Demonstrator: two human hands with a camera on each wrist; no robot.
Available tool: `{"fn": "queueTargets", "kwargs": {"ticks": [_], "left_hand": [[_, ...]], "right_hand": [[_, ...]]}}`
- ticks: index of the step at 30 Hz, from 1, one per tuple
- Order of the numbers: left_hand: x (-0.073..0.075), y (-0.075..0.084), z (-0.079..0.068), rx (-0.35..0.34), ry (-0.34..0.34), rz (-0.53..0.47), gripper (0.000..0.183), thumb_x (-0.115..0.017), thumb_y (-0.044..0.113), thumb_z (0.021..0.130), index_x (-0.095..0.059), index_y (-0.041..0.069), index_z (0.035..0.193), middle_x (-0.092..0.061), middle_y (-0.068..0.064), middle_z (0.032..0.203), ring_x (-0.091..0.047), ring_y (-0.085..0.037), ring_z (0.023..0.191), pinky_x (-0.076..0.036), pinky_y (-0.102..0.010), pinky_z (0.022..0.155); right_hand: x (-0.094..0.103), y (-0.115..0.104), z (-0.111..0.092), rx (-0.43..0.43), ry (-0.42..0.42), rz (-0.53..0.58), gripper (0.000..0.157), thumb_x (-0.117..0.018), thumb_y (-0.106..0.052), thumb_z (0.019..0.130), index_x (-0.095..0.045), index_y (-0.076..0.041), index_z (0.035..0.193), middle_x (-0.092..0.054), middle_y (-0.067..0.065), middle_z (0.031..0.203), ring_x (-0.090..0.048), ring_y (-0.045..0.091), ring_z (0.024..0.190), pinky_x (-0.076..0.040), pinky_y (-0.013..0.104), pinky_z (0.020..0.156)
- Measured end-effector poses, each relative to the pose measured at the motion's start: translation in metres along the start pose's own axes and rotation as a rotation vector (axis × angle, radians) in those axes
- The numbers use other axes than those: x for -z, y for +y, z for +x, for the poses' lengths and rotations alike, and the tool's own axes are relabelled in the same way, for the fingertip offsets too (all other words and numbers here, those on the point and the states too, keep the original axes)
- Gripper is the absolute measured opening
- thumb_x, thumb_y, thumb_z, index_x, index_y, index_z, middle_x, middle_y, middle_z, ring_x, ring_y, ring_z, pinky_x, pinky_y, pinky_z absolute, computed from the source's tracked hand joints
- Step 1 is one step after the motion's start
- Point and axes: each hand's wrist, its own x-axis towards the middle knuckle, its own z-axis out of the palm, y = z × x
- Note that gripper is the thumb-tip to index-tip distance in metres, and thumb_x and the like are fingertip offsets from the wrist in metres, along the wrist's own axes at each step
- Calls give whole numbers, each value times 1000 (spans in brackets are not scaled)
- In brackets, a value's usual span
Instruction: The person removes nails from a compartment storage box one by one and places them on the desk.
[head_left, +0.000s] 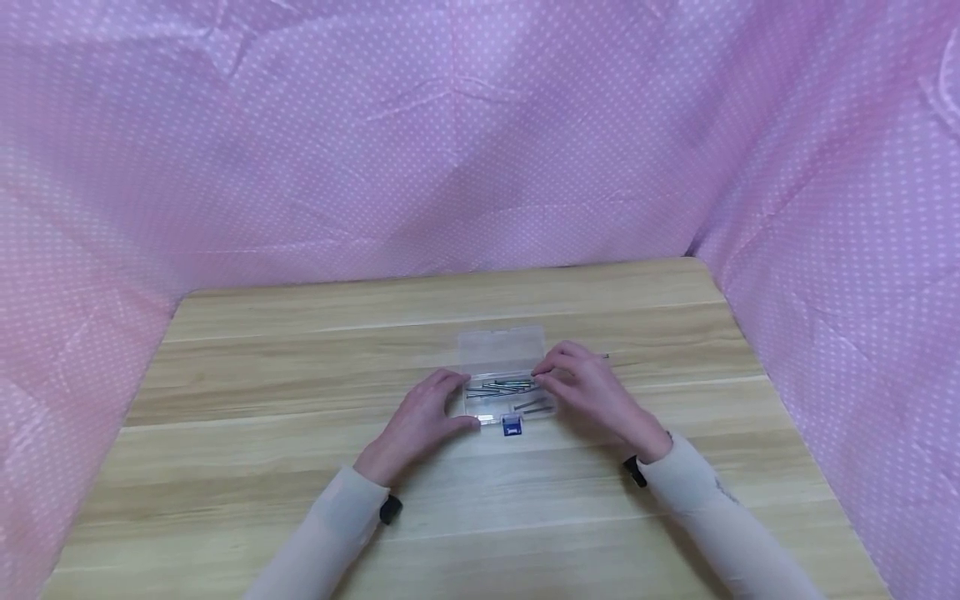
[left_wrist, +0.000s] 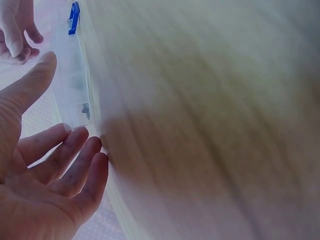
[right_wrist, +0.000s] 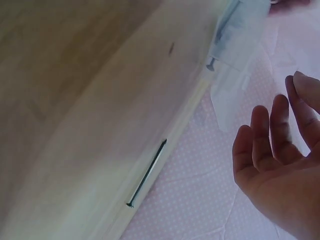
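Observation:
A clear plastic box (head_left: 486,421) stands with its lid (head_left: 501,348) laid back. Several long metal screws (head_left: 501,388) lie inside, seen through its wall. My left hand (head_left: 422,417) holds the box's left end, thumb at the front edge and fingers at the back corner. Over the right end, my right hand (head_left: 588,392) has thumb and index fingertips together. In the right wrist view those fingertips (right_wrist: 296,79) meet above the box level; I cannot tell whether they pinch a screw. One loose screw (right_wrist: 148,172) lies on the wood beyond the box.
A blue latch (head_left: 512,426) sits at the box's front edge. The wooden table (head_left: 300,350) has rounded back corners. Pink dotted cloth (head_left: 450,150) hangs behind it and along both sides. Dark bands (head_left: 390,509) circle both wrists.

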Motion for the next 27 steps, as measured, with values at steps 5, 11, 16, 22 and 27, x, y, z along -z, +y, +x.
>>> {"fn": "queueTargets", "kwargs": {"ticks": [5,11,16,22,27], "left_hand": [[0,0,0,-5,5,-2,74,-89,38,82,-60,6,143,-61,-9,137,-57,-30,129,-43,-50,114],[0,-1,0,-10,6,-3,72,-89,37,82,-61,6,142,-62,-10,136,-57,-30,129,-44,-49,113],[-1,-2,1,-13,5,-1,72,-88,38,82,-61,6,142,-62,-9,136,-57,-29,128,-44,-49,113],[-1,-3,1,-13,2,-3,73,-88,38,82,-61,6,141,-61,-10,136,-57,-30,128,-44,-48,113],[0,-2,2,-8,-5,-2,73,-88,37,82,-61,6,142,-61,-11,137,-56,-30,129,-43,-48,114]], "right_hand": [[-3,-1,3,-8,-17,-34,13,-82,-7,88,-79,-13,99,-66,-1,102,-60,18,96,-53,38,83],[-8,1,9,20,-65,-63,9,-79,-10,91,-80,-13,100,-66,-2,101,-60,17,93,-53,37,82],[-11,1,14,45,-89,-87,8,-80,-11,91,-80,-11,100,-66,-2,99,-60,16,91,-53,35,81],[-12,0,18,14,-131,-116,10,-80,-14,91,-80,-13,101,-65,-3,100,-58,14,91,-53,34,82],[-13,0,21,6,-169,-143,9,-81,-16,91,-80,-13,100,-64,-4,98,-57,13,91,-53,33,82]]}}
